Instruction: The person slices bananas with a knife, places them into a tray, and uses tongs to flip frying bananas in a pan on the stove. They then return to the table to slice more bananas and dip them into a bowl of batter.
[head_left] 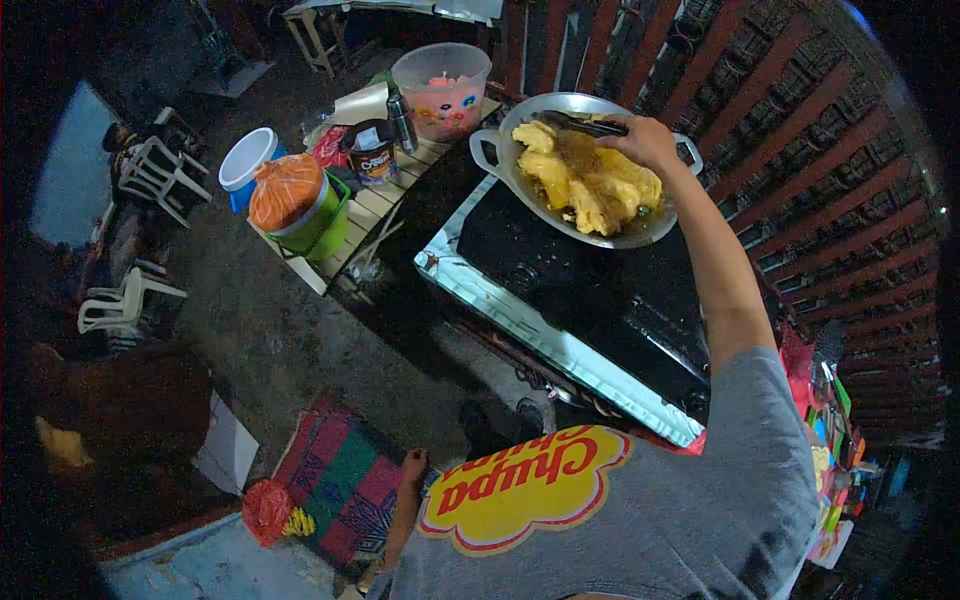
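My right hand [645,142] is closed around dark tongs [585,125] and reaches over the far side of a wide metal wok [655,236]. Beneath the tongs, pale yellow battered pieces [595,190] lie in brownish, bubbling oil. The wok has loop handles and rests on a black stove top [560,275]. Low at my side hangs my left hand [415,467], its fingers curled and holding nothing I can see. A patterned woven cloth [345,480] is beyond it.
A slatted table [385,200] at the left holds a clear tub [440,95], a metal canister [402,125], a labelled dark tub [372,155] and a green bucket topped by an orange bag [290,195]. Wooden slats [780,110] stand behind the stove. White plastic chairs [165,180] are farther left.
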